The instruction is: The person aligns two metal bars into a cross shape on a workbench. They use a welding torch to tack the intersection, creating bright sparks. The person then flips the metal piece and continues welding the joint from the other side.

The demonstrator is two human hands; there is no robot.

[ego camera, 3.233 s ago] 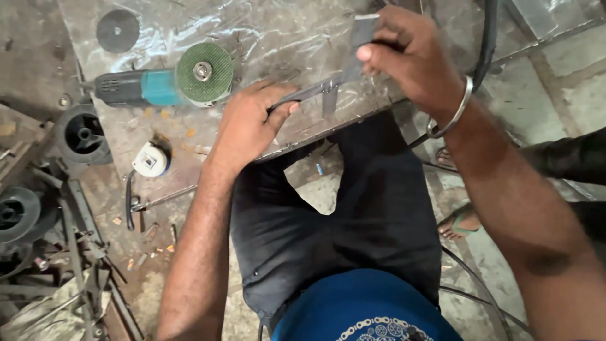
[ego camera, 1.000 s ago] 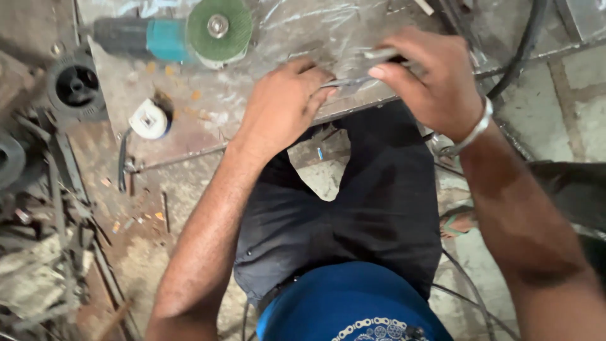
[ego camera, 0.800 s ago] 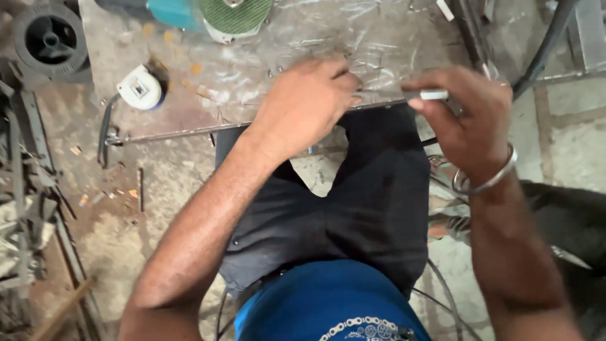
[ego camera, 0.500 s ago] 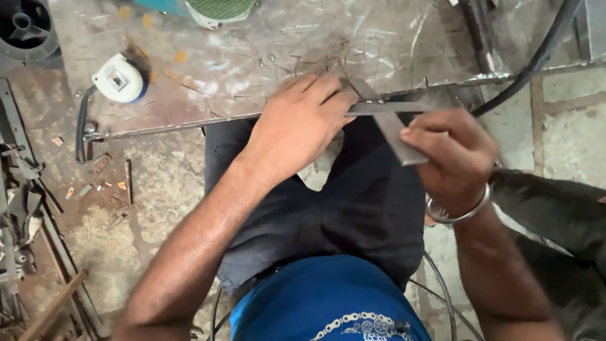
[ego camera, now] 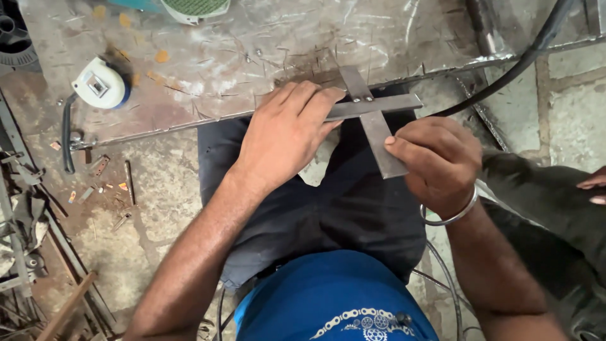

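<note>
Head view: our left hand (ego camera: pixel 287 136) presses flat, fingers spread, on the square's (ego camera: pixel 374 120) thin blade at the plate (ego camera: pixel 265 44) edge; right hand (ego camera: pixel 439 164) pinches its wide blade's near end. Stiff steel, likely light, sharp-edged; hold by flats.

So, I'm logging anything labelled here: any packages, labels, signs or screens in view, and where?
No packages, signs or screens.
Tape measure: upper left on the metal sheet, rounded white case with a blue edge and a small square grey label patch on top.
Blue shirt: bottom centre, pale chain-and-gear printed graphic.
</note>
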